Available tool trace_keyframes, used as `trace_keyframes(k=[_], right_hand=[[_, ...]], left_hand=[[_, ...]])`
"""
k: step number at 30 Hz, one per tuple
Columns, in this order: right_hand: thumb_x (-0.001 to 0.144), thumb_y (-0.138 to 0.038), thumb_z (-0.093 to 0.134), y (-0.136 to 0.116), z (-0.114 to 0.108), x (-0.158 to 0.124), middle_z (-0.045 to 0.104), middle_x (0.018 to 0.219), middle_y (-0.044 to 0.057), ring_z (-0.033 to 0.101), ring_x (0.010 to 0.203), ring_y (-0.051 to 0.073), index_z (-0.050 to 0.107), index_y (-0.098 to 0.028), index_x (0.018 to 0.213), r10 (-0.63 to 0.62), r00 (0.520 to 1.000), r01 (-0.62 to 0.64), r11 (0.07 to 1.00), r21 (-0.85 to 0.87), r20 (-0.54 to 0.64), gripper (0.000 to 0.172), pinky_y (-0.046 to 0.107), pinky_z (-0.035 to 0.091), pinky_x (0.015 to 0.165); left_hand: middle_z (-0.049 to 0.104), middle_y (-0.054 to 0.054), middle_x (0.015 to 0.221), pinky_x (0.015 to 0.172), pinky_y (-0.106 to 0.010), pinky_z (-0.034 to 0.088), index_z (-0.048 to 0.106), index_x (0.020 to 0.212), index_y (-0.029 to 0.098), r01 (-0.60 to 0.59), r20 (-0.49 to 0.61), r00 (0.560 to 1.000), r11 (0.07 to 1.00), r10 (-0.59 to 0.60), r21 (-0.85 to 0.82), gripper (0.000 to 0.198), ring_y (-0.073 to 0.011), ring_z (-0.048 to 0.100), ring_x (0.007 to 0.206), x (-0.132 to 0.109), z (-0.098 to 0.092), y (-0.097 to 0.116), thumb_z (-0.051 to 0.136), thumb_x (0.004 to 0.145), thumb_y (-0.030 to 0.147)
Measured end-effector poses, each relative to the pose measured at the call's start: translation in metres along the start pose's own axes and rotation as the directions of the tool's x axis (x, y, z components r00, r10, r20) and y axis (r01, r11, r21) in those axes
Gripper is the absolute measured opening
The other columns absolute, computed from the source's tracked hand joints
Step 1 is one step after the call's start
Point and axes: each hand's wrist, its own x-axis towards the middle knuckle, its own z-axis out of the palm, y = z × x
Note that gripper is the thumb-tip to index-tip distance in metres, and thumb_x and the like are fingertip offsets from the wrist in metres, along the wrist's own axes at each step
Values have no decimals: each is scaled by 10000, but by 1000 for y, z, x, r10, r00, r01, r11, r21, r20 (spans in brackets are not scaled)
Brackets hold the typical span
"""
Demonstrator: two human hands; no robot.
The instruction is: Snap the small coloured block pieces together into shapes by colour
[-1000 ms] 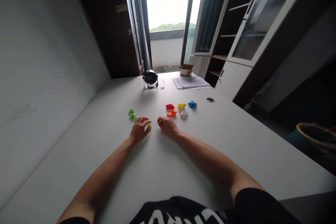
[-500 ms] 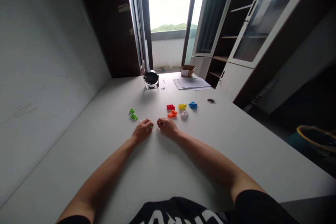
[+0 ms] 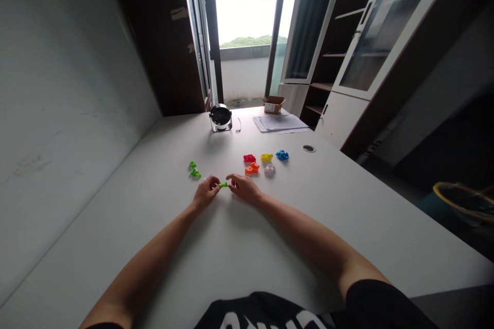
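A small green piece [image 3: 224,184] is pinched at its left end by my left hand [image 3: 207,190]. Just right of it is my right hand [image 3: 244,186], its thumb and index finger apart at the piece's right end; whether they touch it is too small to tell. More green pieces [image 3: 195,172] lie on the white table [image 3: 231,247], beyond my left hand. Past my right hand are small piles: red [image 3: 249,158], orange [image 3: 252,168], yellow [image 3: 266,157], blue [image 3: 282,155] and pale grey [image 3: 269,168].
At the far side of the table stand a round black device [image 3: 221,116] on a metal stand and an open cardboard box [image 3: 272,107]. Papers [image 3: 283,122] lie before the box. A round cable hole [image 3: 309,148] is at the right.
The green piece, mostly hidden in my left hand before, now shows between both hands. My right hand's fingers have opened somewhat. The camera view has shifted slightly.
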Motion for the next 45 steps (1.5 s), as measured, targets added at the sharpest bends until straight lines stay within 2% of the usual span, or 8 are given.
trace_keyframes(k=[8,12,20,29,33,38,45], right_hand=[[849,-252,698,0,1,-2,666,847,-10,551,655,95,658,-240,1082,-50,998,50,999,22,31,237,195,365,615],[900,-253,627,-2,-1,-2,662,836,-4,540,640,89,659,-222,1024,-86,996,86,996,22,26,133,192,356,607],[912,-272,609,-3,-2,-2,641,778,-4,517,637,95,650,-205,930,-65,998,65,998,-19,10,81,193,341,600],[879,-294,643,-2,-1,-3,660,796,-15,560,653,104,627,-244,1135,-67,998,67,997,23,1,262,197,378,612],[887,-289,633,-4,-4,-3,675,818,1,574,669,108,644,-229,1089,-84,996,84,996,27,-1,211,198,387,619],[923,-331,605,-6,-7,-4,680,824,15,571,663,107,662,-209,991,-101,995,101,995,13,-7,151,202,390,629],[920,-267,598,-5,-6,-4,701,894,19,603,703,117,637,-232,1120,-98,995,98,995,-5,-19,207,209,415,668]], left_hand=[[665,-24,827,669,-250,476,644,931,169,44,21,999,983,-41,-181,202,-143,614,728,2,5,-6,633,847,352],[682,-32,827,665,-256,479,661,975,168,48,48,998,984,-40,-172,246,-146,625,719,1,6,-3,621,866,384],[691,-38,854,651,-246,467,681,1003,176,10,41,999,995,-5,-102,283,-142,599,714,-1,3,-2,653,852,413],[712,-54,856,701,-276,501,697,993,171,35,71,997,986,-24,-164,324,-163,635,745,0,4,-2,642,859,460],[721,-65,843,723,-289,513,692,997,159,57,108,994,970,-32,-238,349,-171,651,752,0,3,0,626,871,478],[722,-67,793,726,-290,513,709,932,159,55,144,989,981,-28,-187,344,-182,660,748,1,0,3,589,899,480],[720,-59,815,699,-279,507,677,968,155,43,118,993,972,-16,-230,306,-167,658,736,0,5,0,656,855,438]])
